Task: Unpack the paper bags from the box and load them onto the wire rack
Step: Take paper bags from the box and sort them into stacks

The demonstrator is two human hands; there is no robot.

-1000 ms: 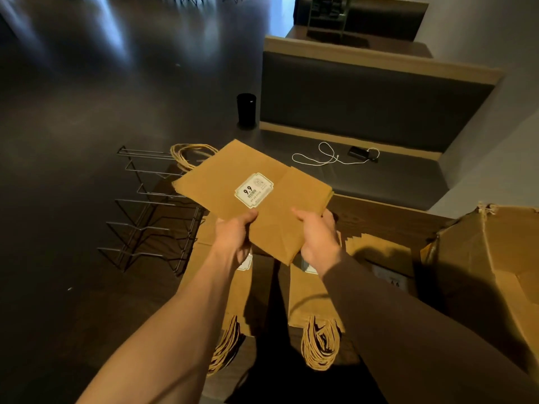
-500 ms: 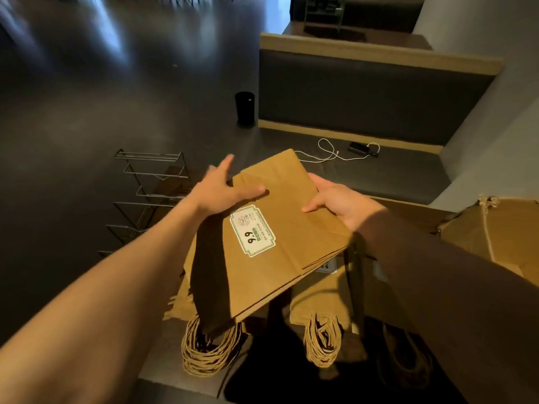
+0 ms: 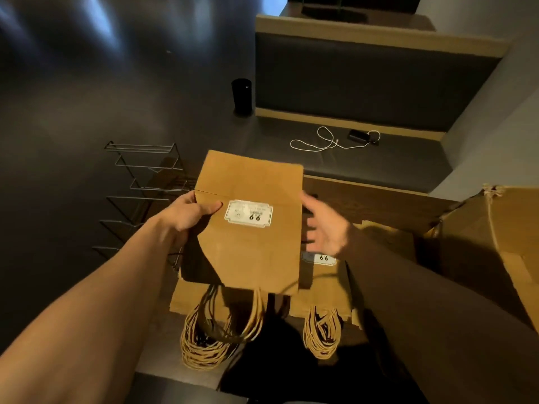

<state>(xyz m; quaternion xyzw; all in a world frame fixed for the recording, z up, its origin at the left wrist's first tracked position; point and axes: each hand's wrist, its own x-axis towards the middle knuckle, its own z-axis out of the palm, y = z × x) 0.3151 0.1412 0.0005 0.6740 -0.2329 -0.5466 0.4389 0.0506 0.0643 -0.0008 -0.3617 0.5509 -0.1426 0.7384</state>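
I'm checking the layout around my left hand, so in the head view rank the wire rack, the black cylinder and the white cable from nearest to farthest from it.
From the left hand:
1. Wire rack, just to its left on the floor.
2. Black cylinder, ahead on the floor by the bench.
3. White cable, ahead and right on the bench seat.

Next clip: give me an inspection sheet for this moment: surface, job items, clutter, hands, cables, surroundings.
Surface: dark wooden table, partly covered by stacks of bags.
Job's things: held bundle of paper bags, handles hanging towards the camera; wire rack at left, slots look unfilled; cardboard box at right.
Clutter: nothing seen.
Hands: left hand grips the bundle's left edge; right hand open beside its right edge.
Cables: white cable on bench seat.
Surroundings: black cylinder on dark floor.
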